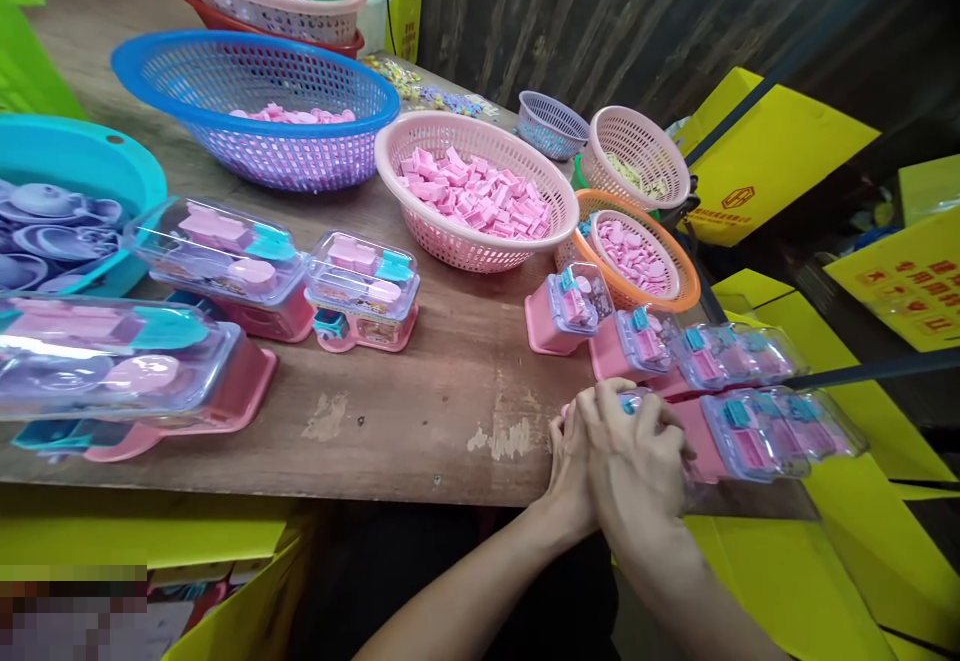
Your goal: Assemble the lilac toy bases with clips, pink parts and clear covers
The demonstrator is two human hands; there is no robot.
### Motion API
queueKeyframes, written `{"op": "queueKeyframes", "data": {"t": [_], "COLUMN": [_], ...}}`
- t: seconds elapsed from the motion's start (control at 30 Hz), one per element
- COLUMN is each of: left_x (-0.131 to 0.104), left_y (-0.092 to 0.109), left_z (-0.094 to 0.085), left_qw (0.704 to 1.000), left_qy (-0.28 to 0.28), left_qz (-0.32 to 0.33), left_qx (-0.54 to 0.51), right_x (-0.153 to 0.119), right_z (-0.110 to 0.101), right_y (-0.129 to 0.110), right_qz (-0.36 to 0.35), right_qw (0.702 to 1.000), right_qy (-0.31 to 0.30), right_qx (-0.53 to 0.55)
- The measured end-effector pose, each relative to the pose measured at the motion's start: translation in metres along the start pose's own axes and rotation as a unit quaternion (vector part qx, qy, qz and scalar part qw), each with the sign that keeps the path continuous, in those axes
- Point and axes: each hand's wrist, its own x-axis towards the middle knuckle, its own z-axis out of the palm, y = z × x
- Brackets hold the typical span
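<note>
A worker's overlapping left hand (573, 453) and right hand (637, 441) clamp a mostly hidden box (631, 402) on the bench (442, 381), apparently to steady it, beside lidded sets (750, 433) ranked in rows, perhaps saving space, with a basket (465, 249) of pink pieces (480, 193) seemingly set within reach.

From here: left hand (571, 461) and right hand (634, 446) bare, forearms (480, 576) bare; black clothing (442, 561) below the tabletop (450, 351).

A workshop, with baskets (465, 248) of pink parts (476, 193) and yellow cartons (787, 151).
</note>
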Motion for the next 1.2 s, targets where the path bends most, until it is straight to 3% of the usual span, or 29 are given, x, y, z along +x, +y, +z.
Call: {"op": "queueKeyframes", "data": {"t": [0.17, 0.4, 0.6, 0.7, 0.77, 0.83, 0.87, 0.93, 1.03, 1.1, 1.13, 1.2], "left_x": [-0.001, -0.002, -0.003, -0.004, -0.003, 0.0, 0.002, 0.009, 0.024, 0.033, 0.036, 0.037], "left_y": [-0.01, -0.017, -0.021, -0.017, -0.009, 0.003, 0.009, 0.018, 0.025, 0.026, 0.027, 0.032], "left_z": [0.011, 0.017, 0.025, 0.017, -0.013, -0.068, -0.102, -0.174, -0.261, -0.29, -0.294, -0.284], "left_qw": [0.999, 0.998, 0.999, 0.998, 0.995, 0.984, 0.973, 0.93, 0.844, 0.802, 0.787, 0.758], "left_qy": [0.033, 0.043, 0.033, 0.004, -0.026, -0.016, 0.028, 0.123, 0.158, 0.139, 0.125, 0.112], "left_qz": [0.027, 0.038, 0.03, 0.041, 0.08, 0.131, 0.137, 0.104, 0.04, -0.015, -0.039, -0.076], "left_qx": [0.01, 0.004, 0.03, 0.039, 0.059, 0.12, 0.181, 0.331, 0.512, 0.581, 0.603, 0.638], "right_x": [0.002, 0.013, 0.018, 0.004, -0.007, -0.014, -0.014, -0.008, 0.004, 0.005, 0.003, -0.007], "right_z": [0.019, 0.051, 0.071, 0.076, 0.083, 0.097, 0.106, 0.125, 0.137, 0.129, 0.121, 0.102], "right_y": [0.02, 0.047, 0.056, 0.051, 0.049, 0.053, 0.058, 0.072, 0.088, 0.086, 0.081, 0.061], "right_qz": [-0.048, -0.075, -0.118, -0.044, 0.016, 0.041, 0.044, 0.055, 0.09, 0.11, 0.107, 0.067], "right_qw": [0.989, 0.96, 0.899, 0.904, 0.917, 0.927, 0.93, 0.934, 0.939, 0.931, 0.921, 0.877], "right_qy": [0.017, -0.023, -0.019, 0.02, 0.037, 0.044, 0.046, 0.05, 0.076, 0.12, 0.145, 0.178], "right_qx": [0.136, 0.267, 0.421, 0.424, 0.396, 0.371, 0.363, 0.35, 0.323, 0.325, 0.346, 0.441]}}
